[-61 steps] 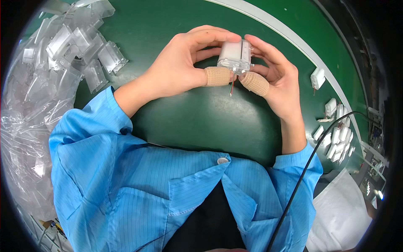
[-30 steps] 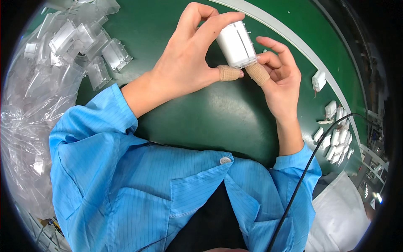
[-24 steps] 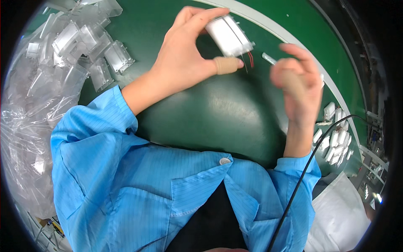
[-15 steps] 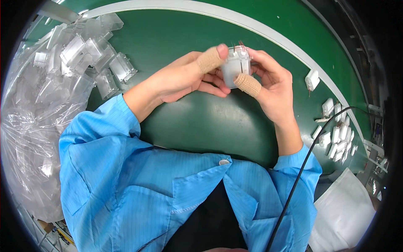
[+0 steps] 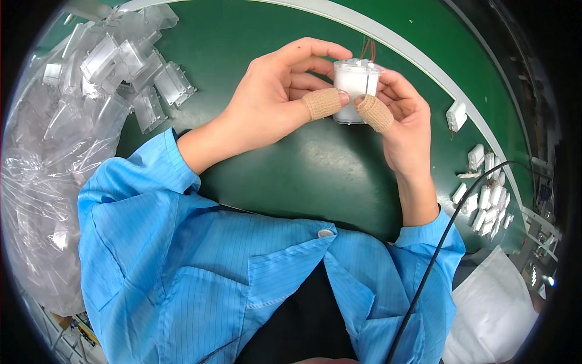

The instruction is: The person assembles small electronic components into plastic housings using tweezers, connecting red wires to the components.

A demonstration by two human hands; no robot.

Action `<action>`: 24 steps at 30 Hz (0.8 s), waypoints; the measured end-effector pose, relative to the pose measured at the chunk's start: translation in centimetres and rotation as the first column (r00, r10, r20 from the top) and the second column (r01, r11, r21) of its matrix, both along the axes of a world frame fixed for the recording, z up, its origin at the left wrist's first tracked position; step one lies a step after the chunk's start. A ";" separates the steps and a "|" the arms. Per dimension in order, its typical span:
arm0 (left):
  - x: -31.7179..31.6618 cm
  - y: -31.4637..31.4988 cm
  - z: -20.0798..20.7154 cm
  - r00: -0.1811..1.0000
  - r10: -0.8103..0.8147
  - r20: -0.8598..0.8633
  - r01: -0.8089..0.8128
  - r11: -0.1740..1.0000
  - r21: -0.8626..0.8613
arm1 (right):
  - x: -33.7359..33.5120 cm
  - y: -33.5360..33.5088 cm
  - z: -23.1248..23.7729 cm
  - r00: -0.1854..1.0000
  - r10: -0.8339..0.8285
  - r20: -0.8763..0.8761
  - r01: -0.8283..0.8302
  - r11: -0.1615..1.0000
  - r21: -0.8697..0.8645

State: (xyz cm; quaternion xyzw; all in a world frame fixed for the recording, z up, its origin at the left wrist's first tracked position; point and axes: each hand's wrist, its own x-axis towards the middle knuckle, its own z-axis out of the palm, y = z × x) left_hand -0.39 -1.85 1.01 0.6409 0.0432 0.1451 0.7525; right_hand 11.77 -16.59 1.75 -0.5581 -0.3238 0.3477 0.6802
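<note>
Between both hands, above the green table, is a small clear plastic case with a white block inside (image 5: 351, 82). Thin red and dark wires stick up from its far end. My left hand (image 5: 288, 91) grips its left side, thumb on the near face and fingers at the far edge. My right hand (image 5: 400, 115) holds the right side, its thumb pressed on the front. Both thumbs wear tan finger covers. The fingers behind the case are partly hidden.
At left, several clear plastic cases (image 5: 176, 84) spill from a large clear bag (image 5: 48, 212). Several white blocks (image 5: 488, 203) lie at right, one apart (image 5: 456, 115) near the pale table rim. A black cable (image 5: 433, 249) crosses the right side. White material (image 5: 494, 309) lies lower right.
The case has moved slightly right and turned more upright. My left hand has shifted its grip: its thumb came from the top down to the near face, and its fingers now reach the far edge.
</note>
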 end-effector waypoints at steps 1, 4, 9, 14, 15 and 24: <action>0.0 0.0 0.1 1.000 0.011 0.001 -0.011 1.000 0.005 | 0.1 0.1 0.0 1.000 0.009 0.001 -0.009 1.000 -0.002; -0.2 -0.2 0.3 0.999 0.044 0.004 -0.044 0.999 0.002 | 0.0 0.1 0.0 0.996 0.001 0.087 0.000 1.000 -0.004; -0.1 0.0 0.1 0.999 0.047 -0.003 -0.047 0.998 0.040 | -0.2 0.1 -0.1 0.989 -0.034 0.143 0.031 0.999 0.026; 0.3 -0.1 0.1 0.997 0.020 -0.074 -0.015 0.997 0.071 | 0.0 0.0 -0.7 0.992 -0.038 0.119 0.033 0.999 0.040; 0.5 -0.3 0.0 0.998 -0.017 -0.056 0.020 0.998 0.065 | 0.3 -0.2 -0.7 0.992 -0.011 0.129 0.010 1.000 0.013; 1.0 0.0 -1.8 0.984 0.164 0.065 -0.176 0.931 0.319 | 13.1 -15.5 2.2 0.257 -0.283 0.924 0.803 0.594 -0.041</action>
